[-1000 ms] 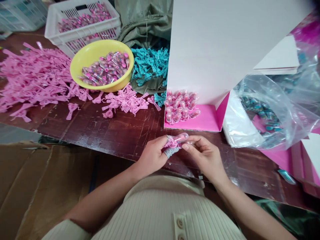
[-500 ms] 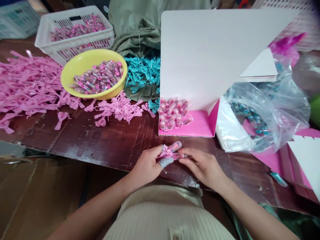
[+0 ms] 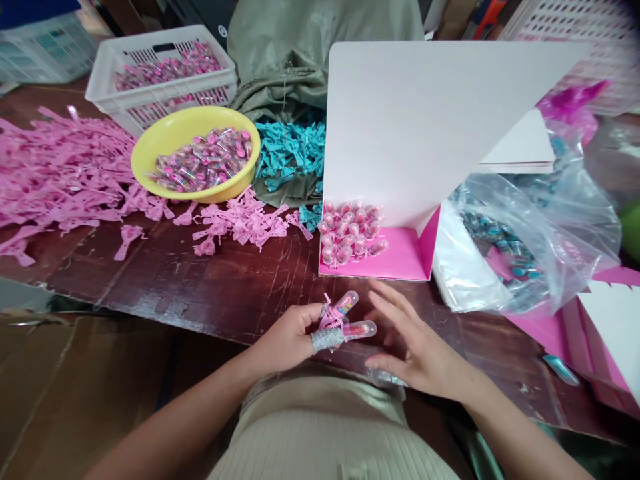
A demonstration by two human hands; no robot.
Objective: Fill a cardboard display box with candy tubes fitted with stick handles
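Note:
My left hand [image 3: 286, 339] is closed on two small clear round-ended capsule tubes with pink plastic ends. One capsule [image 3: 346, 304] points up and to the right; the other capsule [image 3: 361, 329] lies nearly level below it. Grey tape [image 3: 327, 339] is wrapped round the thumb. Just right of the tubes, my right hand [image 3: 417, 347] has its fingers apart and holds nothing. Beyond both hands, a display box [image 3: 407, 257] with a pink base and tall white back has upright capsules [image 3: 350, 230] grouped at its left side.
A yellow basin [image 3: 150, 143] and a white crate [image 3: 113, 93] hold many capsules. Pink plastic pieces [image 3: 65, 167] and teal pieces [image 3: 290, 150] lie in heaps. At right are a clear bag [image 3: 560, 233] with teal capsules and a loose teal capsule [image 3: 560, 369].
My right hand has let go of the lower capsule and opened, drawing back to the right. Both capsules now show more fully in my left hand. The whole view has shifted slightly.

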